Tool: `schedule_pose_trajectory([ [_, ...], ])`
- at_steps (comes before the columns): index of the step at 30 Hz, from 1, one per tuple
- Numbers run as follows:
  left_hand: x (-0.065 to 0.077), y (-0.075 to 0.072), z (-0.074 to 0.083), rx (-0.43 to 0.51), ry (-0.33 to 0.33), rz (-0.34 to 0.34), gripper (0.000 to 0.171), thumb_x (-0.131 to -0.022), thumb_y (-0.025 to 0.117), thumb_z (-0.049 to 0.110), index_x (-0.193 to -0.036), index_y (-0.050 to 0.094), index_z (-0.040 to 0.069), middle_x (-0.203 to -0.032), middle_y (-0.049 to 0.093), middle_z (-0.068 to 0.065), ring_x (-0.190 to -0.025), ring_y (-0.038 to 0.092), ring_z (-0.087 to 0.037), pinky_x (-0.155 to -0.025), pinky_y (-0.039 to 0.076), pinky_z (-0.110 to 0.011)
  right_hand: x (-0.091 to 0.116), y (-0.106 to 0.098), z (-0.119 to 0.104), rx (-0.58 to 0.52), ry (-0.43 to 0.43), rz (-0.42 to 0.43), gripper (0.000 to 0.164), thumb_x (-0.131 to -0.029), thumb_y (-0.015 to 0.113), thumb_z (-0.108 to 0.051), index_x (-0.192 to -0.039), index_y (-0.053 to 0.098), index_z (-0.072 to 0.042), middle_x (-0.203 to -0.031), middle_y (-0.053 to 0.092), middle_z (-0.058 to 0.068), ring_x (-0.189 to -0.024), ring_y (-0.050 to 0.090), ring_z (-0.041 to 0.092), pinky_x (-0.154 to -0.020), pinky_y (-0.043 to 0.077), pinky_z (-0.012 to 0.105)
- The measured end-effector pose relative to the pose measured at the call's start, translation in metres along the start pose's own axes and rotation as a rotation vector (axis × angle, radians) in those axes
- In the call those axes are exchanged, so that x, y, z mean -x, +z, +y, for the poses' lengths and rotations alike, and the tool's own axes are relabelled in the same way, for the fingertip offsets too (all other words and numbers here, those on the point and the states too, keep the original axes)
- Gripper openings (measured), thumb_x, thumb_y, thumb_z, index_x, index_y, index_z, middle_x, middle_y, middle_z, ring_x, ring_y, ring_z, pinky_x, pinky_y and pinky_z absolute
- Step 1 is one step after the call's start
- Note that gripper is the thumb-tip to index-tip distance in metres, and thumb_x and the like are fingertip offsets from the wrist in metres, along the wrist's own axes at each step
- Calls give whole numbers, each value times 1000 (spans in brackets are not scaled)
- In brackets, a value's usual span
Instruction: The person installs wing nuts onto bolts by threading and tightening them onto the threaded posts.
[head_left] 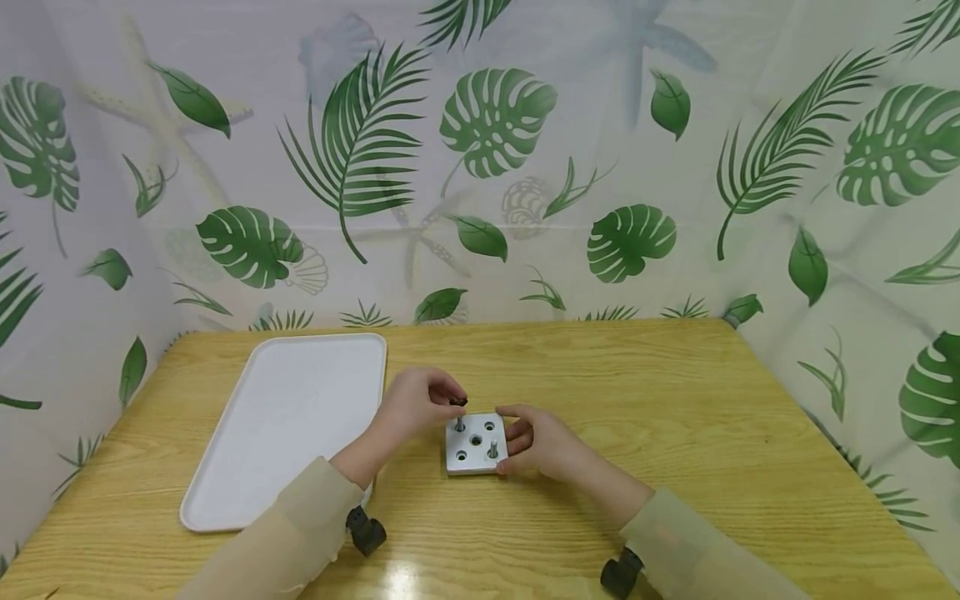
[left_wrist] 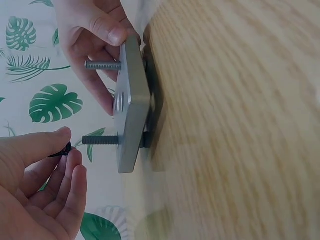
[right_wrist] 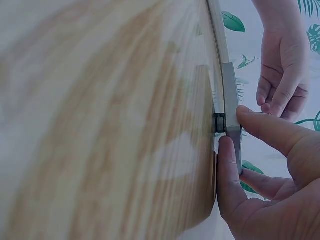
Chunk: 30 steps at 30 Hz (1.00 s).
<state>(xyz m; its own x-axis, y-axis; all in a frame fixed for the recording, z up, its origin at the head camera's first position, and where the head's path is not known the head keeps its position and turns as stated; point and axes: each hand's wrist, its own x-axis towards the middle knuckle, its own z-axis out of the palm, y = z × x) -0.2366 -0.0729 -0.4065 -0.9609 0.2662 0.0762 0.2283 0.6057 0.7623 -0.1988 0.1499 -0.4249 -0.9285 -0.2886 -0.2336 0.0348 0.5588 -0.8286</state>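
A square silver metal plate [head_left: 476,464] with several holes lies over the table. Two threaded bolts stick up through it: one at its far left corner [left_wrist: 100,140], the other [left_wrist: 102,65] at the near right. A dark bolt head [right_wrist: 219,123] shows beneath the plate, between it and the tabletop. With thumb and fingertips, my left hand [head_left: 415,402] pinches a small black nut [left_wrist: 65,149] just off the free end of the far left bolt. Fingers and thumb of my right hand [head_left: 546,443] grip the plate by its right edge.
A white rectangular tray [head_left: 300,417] lies on the wooden table [head_left: 637,375], left of the plate and partly behind the left forearm. Leaf-printed cloth [head_left: 525,275] hangs along the table's back and sides. Each sleeve bears a black wrist camera [head_left: 366,532].
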Motion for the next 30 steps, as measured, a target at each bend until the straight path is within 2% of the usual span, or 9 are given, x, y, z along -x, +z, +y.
schedule_pose_trajectory([
  [6, 3, 7, -2, -28, 7, -4, 11, -86, 88, 7, -94, 82, 11, -91, 78, -2, -77, 64, -10, -71, 53, -24, 0, 1, 4, -12, -11, 0, 82, -82, 89, 2, -154, 50, 2, -122, 68, 18, -101, 73, 20, -89, 61, 35],
  [13, 7, 12, -4, -6, 8, -11, 10, -87, 87, 4, -94, 81, 9, -92, 79, -3, -78, 66, -10, -72, 55, -24, -1, 1, 10, -14, -33, -14, 82, -83, 89, 1, -155, 49, 1, -124, 67, 19, -102, 73, 21, -89, 61, 35],
  [23, 8, 15, -8, -2, 51, -19, 10, -87, 86, 3, -95, 81, 7, -94, 80, -5, -79, 68, -9, -72, 55, -21, -2, 3, 9, -1, -10, 5, 83, -82, 89, 2, -155, 50, 1, -124, 67, 18, -102, 74, 20, -88, 61, 34],
  [30, 9, 15, -10, 28, 17, -4, 10, -87, 87, 5, -94, 82, 9, -94, 80, -4, -78, 66, -9, -71, 54, -23, -3, 4, 8, 5, -4, 14, 83, -81, 90, 1, -154, 50, 1, -124, 68, 17, -102, 74, 20, -87, 61, 33],
])
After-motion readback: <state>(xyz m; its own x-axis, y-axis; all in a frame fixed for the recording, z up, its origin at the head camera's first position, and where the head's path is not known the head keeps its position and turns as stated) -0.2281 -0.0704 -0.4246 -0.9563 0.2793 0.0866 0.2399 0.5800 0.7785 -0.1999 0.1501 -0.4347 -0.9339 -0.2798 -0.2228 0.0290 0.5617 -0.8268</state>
